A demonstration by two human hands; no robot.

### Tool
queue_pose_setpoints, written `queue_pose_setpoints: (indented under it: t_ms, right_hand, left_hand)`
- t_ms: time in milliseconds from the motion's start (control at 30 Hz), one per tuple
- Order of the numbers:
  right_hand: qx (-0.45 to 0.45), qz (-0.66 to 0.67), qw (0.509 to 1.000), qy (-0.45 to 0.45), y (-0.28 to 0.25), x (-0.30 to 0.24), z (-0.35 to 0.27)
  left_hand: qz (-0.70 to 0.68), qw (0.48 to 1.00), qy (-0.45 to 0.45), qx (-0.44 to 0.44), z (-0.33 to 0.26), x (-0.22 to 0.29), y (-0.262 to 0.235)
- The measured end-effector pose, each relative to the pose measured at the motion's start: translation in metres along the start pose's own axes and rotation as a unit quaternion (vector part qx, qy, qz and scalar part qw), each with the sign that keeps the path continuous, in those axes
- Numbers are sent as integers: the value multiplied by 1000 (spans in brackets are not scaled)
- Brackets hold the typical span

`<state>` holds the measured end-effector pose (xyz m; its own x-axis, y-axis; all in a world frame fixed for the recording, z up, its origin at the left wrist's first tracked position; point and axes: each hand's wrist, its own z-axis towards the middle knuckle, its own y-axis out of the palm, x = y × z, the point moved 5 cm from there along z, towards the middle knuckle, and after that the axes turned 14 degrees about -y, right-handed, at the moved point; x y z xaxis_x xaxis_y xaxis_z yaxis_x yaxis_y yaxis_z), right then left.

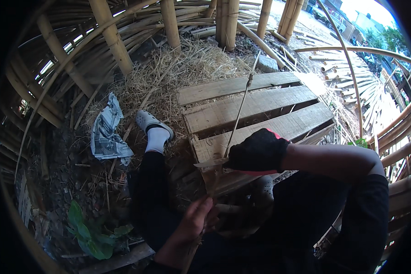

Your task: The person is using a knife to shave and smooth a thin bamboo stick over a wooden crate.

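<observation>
While the bare left hand (194, 221) pinches the near end of a thin bamboo strip (239, 112), fingers clamped round it, the strip's long axis runs from there toward one o'clock over the wooden pallet (260, 102); the gloved right hand (259, 150) grips a knife (210, 163), fingers closed on its handle. The blade points to nine o'clock and meets the strip just above the left hand; a foot in a grey clog (151, 122) rests at eleven o'clock.

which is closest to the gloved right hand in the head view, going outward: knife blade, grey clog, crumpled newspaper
From the right hand:
1. knife blade, right at the glove, sticking out to its left.
2. grey clog, farther left, on the straw.
3. crumpled newspaper, farthest left, on the ground.
</observation>
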<state>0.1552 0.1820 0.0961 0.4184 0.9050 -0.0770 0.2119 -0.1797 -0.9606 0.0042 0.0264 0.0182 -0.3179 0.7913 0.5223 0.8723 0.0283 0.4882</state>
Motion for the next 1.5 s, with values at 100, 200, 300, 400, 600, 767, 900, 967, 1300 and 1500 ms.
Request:
queue_pose_setpoints:
  t_ms: [100, 200, 300, 400, 600, 767, 900, 967, 1300, 1500]
  right_hand:
    - [12, -12, 996, 85, -23, 36, -9]
    - [24, 8, 996, 85, -18, 38, -5]
    - [-13, 18, 1000, -10, -5, 0, 0]
    - [-20, -15, 999, -21, -15, 13, 2]
    - [-49, -13, 999, -2, -9, -4, 4]
    - [6, -25, 998, 56, -25, 36, -4]
    - [16, -30, 999, 31, -19, 14, 2]
    - [18, -42, 998, -48, -3, -6, 3]
    - [81, -24, 995, -56, -21, 21, 9]
    - [18, -40, 991, 130, -27, 131, -23]
  left_hand:
    - [-12, 997, -13, -69, 1, 0, 5]
    - [-7, 996, 3, -92, 2, 1, 4]
    - [-4, 996, -9, -90, 5, -2, 2]
    - [-41, 993, -28, -108, 8, -3, 0]
    - [-80, 984, -48, -152, 15, -9, -5]
    - [-23, 993, -20, -110, 6, -1, 1]
    - [-10, 994, -14, -105, 4, 2, 3]
    - [-24, 999, -26, -31, 5, -1, 0]
    - [-12, 995, -17, -93, 5, -1, -1]
    - [-6, 993, -29, -116, 6, 3, 7]
